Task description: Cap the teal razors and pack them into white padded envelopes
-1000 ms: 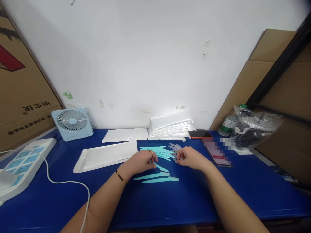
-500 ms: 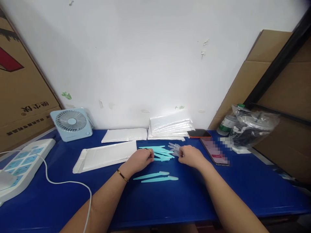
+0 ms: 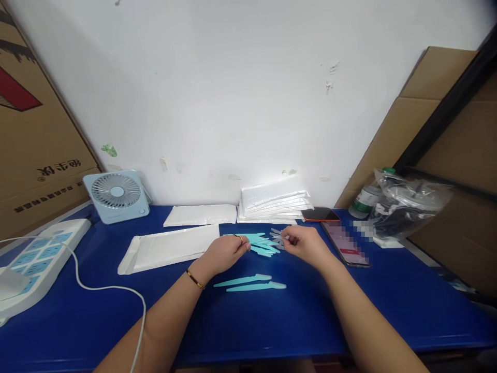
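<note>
A loose pile of turquoise eyebrow razors (image 3: 267, 247) lies in the middle of the blue table. My left hand (image 3: 225, 254) is at the pile's left side, thumb and fingers pinched together; what they hold, if anything, is hidden. Small translucent caps (image 3: 276, 238) are spread just right of the pile. Over them, my right hand (image 3: 305, 243) is closed with thumb and forefinger pressed together, and anything in that pinch is too small to make out. Closer to me, apart from the pile, two turquoise razors (image 3: 256, 286) lie side by side with their heads pointing right.
White padded packets (image 3: 171, 248) lie on the left, and more are stacked (image 3: 272, 202) by the wall. A small fan (image 3: 116, 197), a power strip (image 3: 46, 259) and its cable occupy the left. Two phones (image 3: 344, 243), a bottle (image 3: 365, 202) and a plastic bag (image 3: 407, 207) are at right.
My left hand has shifted slightly right along the razor pile. My right hand has lifted and turned a little, its fingertips moving left over the caps. The two separate razors stay put.
</note>
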A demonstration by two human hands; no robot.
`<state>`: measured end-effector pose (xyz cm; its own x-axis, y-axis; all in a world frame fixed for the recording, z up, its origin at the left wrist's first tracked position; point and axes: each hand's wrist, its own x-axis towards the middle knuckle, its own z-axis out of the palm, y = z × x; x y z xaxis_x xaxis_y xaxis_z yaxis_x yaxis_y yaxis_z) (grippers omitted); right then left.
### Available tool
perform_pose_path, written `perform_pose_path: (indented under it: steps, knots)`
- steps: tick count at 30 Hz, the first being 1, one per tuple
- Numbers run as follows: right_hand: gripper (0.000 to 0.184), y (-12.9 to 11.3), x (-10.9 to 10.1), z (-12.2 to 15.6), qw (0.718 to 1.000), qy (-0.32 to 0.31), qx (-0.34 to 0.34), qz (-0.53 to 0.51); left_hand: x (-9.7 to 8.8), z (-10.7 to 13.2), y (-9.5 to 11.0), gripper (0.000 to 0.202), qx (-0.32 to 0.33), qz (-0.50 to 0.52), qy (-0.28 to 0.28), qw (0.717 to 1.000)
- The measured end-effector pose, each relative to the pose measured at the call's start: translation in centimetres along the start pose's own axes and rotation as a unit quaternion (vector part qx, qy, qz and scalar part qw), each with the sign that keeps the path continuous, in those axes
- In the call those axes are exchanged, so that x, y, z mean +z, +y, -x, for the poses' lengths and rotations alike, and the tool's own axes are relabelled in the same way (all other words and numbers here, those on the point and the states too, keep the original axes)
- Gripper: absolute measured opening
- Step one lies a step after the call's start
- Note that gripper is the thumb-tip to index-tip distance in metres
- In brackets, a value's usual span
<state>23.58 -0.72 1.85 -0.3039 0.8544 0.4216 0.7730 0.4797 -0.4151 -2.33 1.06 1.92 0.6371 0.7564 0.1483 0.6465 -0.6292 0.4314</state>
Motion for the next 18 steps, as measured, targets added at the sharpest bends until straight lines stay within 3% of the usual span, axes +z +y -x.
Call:
perform_pose_path:
  steps: [5, 10, 15, 18]
  knots:
    - [0.014, -0.5, -0.1, -0.1, 0.994, -0.007, -0.064, 0.087, -0.1, 0.0, 0.1, 0.044, 0.001, -0.025, -0.022, 0.999]
    - [0.015, -1.6, 0.0, -0.2, 0.99, -0.022, -0.075, 0.119, -0.1, 0.0, 0.2, 0.044, 0.004, -0.026, -0.03, 0.999]
    - [0.016, -2.3, 0.9, -0.1, 0.993, -0.053, -0.097, 0.048, 0.1, 0.1, 0.6, 0.042, 0.02, -0.035, -0.039, 0.998]
    - [0.012, -1.4, 0.7, 0.1, 0.99, -0.121, -0.058, -0.054, 0.3, 0.3, 0.9, 0.042, 0.04, -0.042, -0.057, 0.997]
